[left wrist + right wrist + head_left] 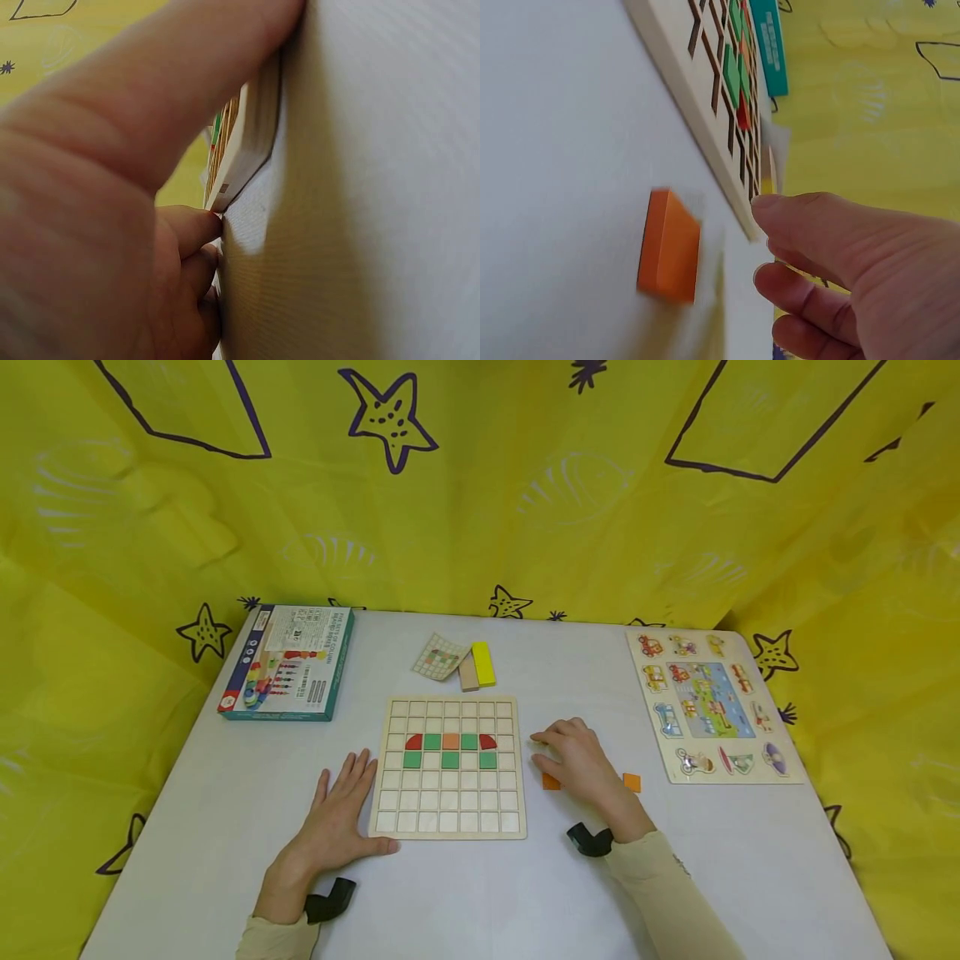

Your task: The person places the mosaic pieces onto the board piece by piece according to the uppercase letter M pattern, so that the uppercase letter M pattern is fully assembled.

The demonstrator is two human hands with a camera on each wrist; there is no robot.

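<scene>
A square wooden grid board (448, 814) lies flat, with several green tiles (450, 761), an orange tile (451, 741) and two red rounded pieces (413, 742) in its cells. My left hand (335, 828) rests on the table at the board's left side, fingers spread, thumb by its near left corner. To the right of the board is my right hand (581, 764), fingers slightly bent and nothing seen between them. Just below its fingers lies a loose orange tile (671, 251), partly covered in the head view. Another orange tile (632, 782) lies near the right wrist.
Behind the board are a small pattern card (439, 657), a yellow block (483, 663) and a plain wooden block (468, 673). A toy box (288, 664) lies at the back left. On the right is a vehicle picture puzzle (715, 706). Yellow cloth (465, 527) surrounds the table.
</scene>
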